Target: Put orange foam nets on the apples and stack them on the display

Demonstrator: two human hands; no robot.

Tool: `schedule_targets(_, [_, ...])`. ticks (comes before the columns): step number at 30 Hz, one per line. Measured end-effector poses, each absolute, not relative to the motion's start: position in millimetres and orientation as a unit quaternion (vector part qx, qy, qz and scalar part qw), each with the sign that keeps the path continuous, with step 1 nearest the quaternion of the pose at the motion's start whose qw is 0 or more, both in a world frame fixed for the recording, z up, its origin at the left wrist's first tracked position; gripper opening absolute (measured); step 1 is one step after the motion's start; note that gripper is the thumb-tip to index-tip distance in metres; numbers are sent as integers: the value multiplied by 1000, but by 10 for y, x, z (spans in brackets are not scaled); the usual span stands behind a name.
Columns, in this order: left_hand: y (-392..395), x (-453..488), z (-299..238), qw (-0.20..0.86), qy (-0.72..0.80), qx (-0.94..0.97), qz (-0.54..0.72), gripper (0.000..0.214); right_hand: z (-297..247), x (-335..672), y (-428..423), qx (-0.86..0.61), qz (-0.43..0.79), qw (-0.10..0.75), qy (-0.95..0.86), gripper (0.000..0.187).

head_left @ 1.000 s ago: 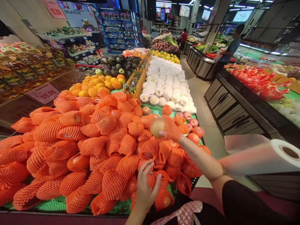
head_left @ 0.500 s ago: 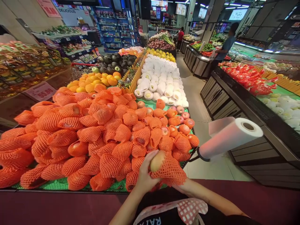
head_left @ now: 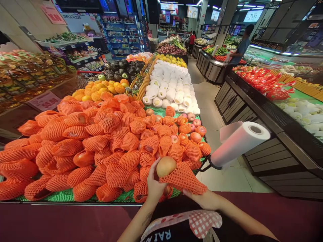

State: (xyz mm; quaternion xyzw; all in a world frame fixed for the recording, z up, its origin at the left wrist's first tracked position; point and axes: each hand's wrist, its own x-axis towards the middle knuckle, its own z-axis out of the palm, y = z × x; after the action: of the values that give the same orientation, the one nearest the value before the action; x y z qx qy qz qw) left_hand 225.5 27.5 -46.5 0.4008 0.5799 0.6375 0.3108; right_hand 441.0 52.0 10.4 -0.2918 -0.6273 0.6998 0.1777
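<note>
A round yellowish-brown fruit (head_left: 166, 166) rests in my left hand (head_left: 154, 188), with the fingers and thumb wrapped around its left side. An orange foam net sleeve (head_left: 188, 178) covers the fruit's lower right and stretches off to the right. My right hand (head_left: 202, 200) is at the sleeve's far end, mostly beneath it; the fingers there are hidden, but they seem to grip the netting. Just beyond both hands spreads a large heap of fruit in orange foam nets (head_left: 108, 144), lying on a green mat (head_left: 116, 198).
A clear plastic bag roll (head_left: 239, 146) stands on a holder at the display's right corner. White-netted fruit (head_left: 174, 87), oranges (head_left: 101, 88) and dark-netted fruit (head_left: 123, 70) lie farther back. Across the tiled aisle (head_left: 209, 111) a person (head_left: 241, 50) stands by another counter.
More of the fruit is bare now. The net sleeve has been drawn rightward and stretched longer, my right hand moving right with it while my left hand stays around the fruit.
</note>
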Motion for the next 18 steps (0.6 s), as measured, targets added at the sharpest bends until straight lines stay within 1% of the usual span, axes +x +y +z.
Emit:
schedule_targets(2, [282,2172,-458,318,588,387,634,73,184,4555,528,-252,736,114,-618,58])
schedule_targets(3, [283,2115,-454,319,592,384,633,73,203,4618,539,-239,757,101,-600,60])
schedule_targets(4, [282,2056,-452,316,595,383,632,73,206,4668,557,-239,772,110,-579,57])
schedule_targets(5, [277,2000,-449,312,597,387,630,73,193,4699,585,-251,777,139,-561,49])
schedule_targets(7, [260,1926,-440,312,593,403,623,74,130,4693,666,-299,749,246,-537,30])
schedule_targets(9, [233,1932,-416,326,579,425,614,76,46,4591,756,-355,690,355,-522,28])
schedule_targets(10, [220,1966,-398,337,570,437,609,77,8,4513,791,-373,665,385,-520,29])
schedule_targets(14, [186,2192,-336,378,535,472,590,76,-52,4184,801,-345,663,385,-541,50])
schedule_targets(15, [184,2238,-337,386,528,473,590,75,-45,4133,775,-342,651,393,-552,48])
schedule_targets(17, [182,2287,-368,398,521,466,593,73,-28,4093,715,-359,592,416,-589,34])
schedule_targets(18, [179,2291,-397,405,522,459,594,73,-25,4100,691,-371,563,423,-606,30])
